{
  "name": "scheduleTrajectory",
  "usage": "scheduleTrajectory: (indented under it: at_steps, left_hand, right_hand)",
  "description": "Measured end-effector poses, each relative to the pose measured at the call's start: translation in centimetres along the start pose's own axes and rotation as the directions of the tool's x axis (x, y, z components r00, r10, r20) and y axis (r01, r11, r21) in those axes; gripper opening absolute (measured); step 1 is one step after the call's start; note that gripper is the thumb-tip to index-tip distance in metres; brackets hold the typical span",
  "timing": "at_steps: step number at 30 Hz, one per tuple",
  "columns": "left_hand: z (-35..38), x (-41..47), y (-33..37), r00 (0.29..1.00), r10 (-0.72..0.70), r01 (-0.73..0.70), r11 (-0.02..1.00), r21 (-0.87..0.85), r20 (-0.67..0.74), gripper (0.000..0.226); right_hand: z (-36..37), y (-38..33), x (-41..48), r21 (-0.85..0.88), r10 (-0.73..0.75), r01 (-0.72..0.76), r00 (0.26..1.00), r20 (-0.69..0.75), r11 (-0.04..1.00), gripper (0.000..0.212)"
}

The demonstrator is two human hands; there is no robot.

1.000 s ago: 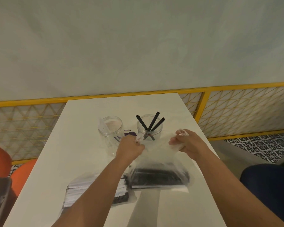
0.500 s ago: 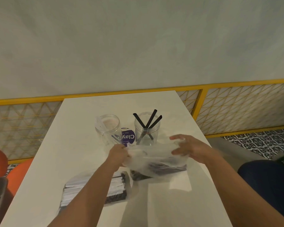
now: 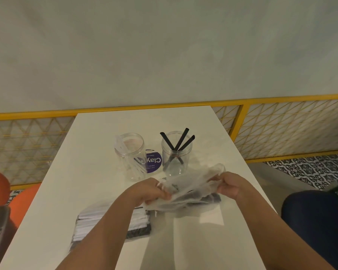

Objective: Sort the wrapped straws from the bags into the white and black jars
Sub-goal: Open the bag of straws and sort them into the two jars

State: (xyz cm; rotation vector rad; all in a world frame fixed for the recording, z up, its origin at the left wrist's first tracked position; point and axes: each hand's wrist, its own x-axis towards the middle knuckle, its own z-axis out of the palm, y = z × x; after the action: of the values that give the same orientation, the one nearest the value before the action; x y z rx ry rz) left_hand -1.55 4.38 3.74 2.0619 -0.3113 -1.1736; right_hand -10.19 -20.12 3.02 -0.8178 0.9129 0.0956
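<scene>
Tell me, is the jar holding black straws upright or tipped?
Upright: the jar stands on its base on the table, mouth up, three black straws leaning out.

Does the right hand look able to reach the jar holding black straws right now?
Probably, but not freely: the jar stands just beyond the right hand, which grips the clear bag together with the left hand.

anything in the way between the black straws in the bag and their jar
Only the clear bag itself: its crumpled plastic covers the black straws while the left hand and right hand grip it. Nothing visible lies between it and the jar, whose mouth is open.
</scene>
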Motion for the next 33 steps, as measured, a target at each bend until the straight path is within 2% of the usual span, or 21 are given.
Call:
scheduleTrajectory:
  at_steps: [2,4,5,7,8,10,11,13,15,16,17,18,20,21,23,24,25,27,30,32,33]
  left_hand:
    - [0.3,1.1,-0.5,0.990,-0.032,0.025,0.998,-0.049,-0.134,0.011]
    - [0.2,1.9,-1.0,0.970,-0.114,0.047,0.956,-0.291,-0.216,0.007]
    - [0.0,1.8,-1.0,0.965,-0.175,0.069,0.886,-0.459,-0.193,0.008]
    - [-0.1,1.9,-1.2,0.973,-0.230,0.129,0.626,-0.769,-0.024,0.012]
    - [-0.1,2.1,-1.4,0.983,-0.165,0.147,0.437,-0.887,0.082,0.020]
    - [0.0,3.7,-2.5,0.994,-0.040,0.101,0.086,-0.991,0.097,0.049]
    - [0.0,4.0,-2.7,0.994,-0.036,0.103,0.033,-0.994,0.102,0.050]
    - [-0.3,4.2,-3.4,0.989,-0.068,0.135,0.118,-0.984,0.128,0.033]
    - [-0.6,3.5,-3.7,0.989,-0.127,0.132,0.463,-0.876,0.082,0.024]
    - [-0.5,3.3,-3.7,0.990,-0.114,0.137,0.648,-0.749,0.083,0.022]
    - [-0.3,2.9,-3.5,0.990,-0.100,0.138,0.772,-0.621,0.096,0.021]
    - [-0.3,2.8,-3.5,0.992,-0.099,0.127,0.838,-0.531,0.081,0.021]
    - [-0.4,2.8,-3.2,0.990,-0.142,0.108,0.811,-0.576,-0.015,0.030]
    - [-0.5,2.4,-2.8,0.990,-0.139,0.080,0.733,-0.675,-0.034,0.026]
    - [-0.7,2.3,-2.6,0.990,-0.130,0.013,0.469,-0.883,-0.054,0.014]
    - [-0.7,2.5,-2.6,0.991,-0.123,-0.014,0.332,-0.943,-0.058,0.016]
    - [-0.5,2.4,-2.4,0.991,-0.122,-0.026,0.250,-0.968,-0.058,0.019]
    - [0.1,2.2,-2.6,0.992,-0.108,-0.041,0.229,-0.973,-0.067,0.025]
    - [1.1,2.5,-3.4,0.994,-0.086,-0.032,0.325,-0.945,-0.064,0.022]
    - [1.2,2.1,-3.2,0.991,-0.106,-0.035,0.392,-0.919,-0.083,0.020]
    - [1.2,2.1,-3.2,0.986,-0.132,-0.036,0.420,-0.907,-0.100,0.017]
  right_hand:
    - [-0.2,0.3,0.1,0.028,-0.007,0.007,1.000,-0.003,1.000,0.021]
    - [-0.8,0.6,0.2,-0.001,-0.005,0.005,0.999,0.034,1.000,0.022]
    - [-1.1,0.7,0.1,-0.028,0.004,-0.002,0.998,0.070,1.000,0.021]
    - [-1.5,1.1,-0.1,-0.107,0.031,-0.016,0.990,0.140,0.994,0.020]
    - [-1.6,1.4,-0.3,-0.149,0.052,-0.029,0.987,0.151,0.988,0.018]
    - [-1.9,2.0,-0.2,-0.130,0.074,-0.058,0.990,0.120,0.990,0.008]
    - [-2.0,2.2,-0.1,-0.077,0.078,-0.071,0.991,0.105,0.995,0.008]
    - [-2.4,2.4,0.2,0.040,0.074,-0.078,0.992,0.098,0.996,0.008]
    - [-2.8,2.2,0.3,0.084,0.060,-0.068,0.993,0.097,0.994,0.005]
    - [-2.7,2.1,0.3,0.101,0.044,-0.056,0.992,0.118,0.993,0.001]
    - [-3.1,2.2,0.7,0.126,0.019,-0.033,0.994,0.108,0.992,0.008]
    - [-3.1,2.1,1.0,0.140,0.003,-0.021,0.992,0.127,0.990,0.014]
    - [-3.1,2.4,1.5,0.163,-0.028,0.011,0.994,0.106,0.987,0.014]
    - [-3.3,2.5,1.9,0.161,-0.045,0.030,0.995,0.091,0.987,0.025]
    - [-3.8,2.5,2.6,0.164,-0.074,0.057,0.993,0.095,0.985,0.044]
    - [-4.2,2.5,2.9,0.155,-0.061,0.042,0.990,0.123,0.987,0.040]
    - [-4.2,2.5,2.6,0.123,-0.042,0.026,0.991,0.130,0.992,0.027]
    - [-4.0,2.7,2.1,0.076,0.012,-0.020,0.995,0.100,0.997,0.018]
    - [-3.4,2.8,1.3,-0.019,-0.010,0.010,1.000,0.002,1.000,0.001]
    - [-2.9,2.4,0.9,-0.200,-0.071,0.049,0.992,-0.104,0.979,0.017]
    - [-2.6,2.2,0.7,-0.360,-0.188,0.113,0.966,-0.180,0.926,0.024]
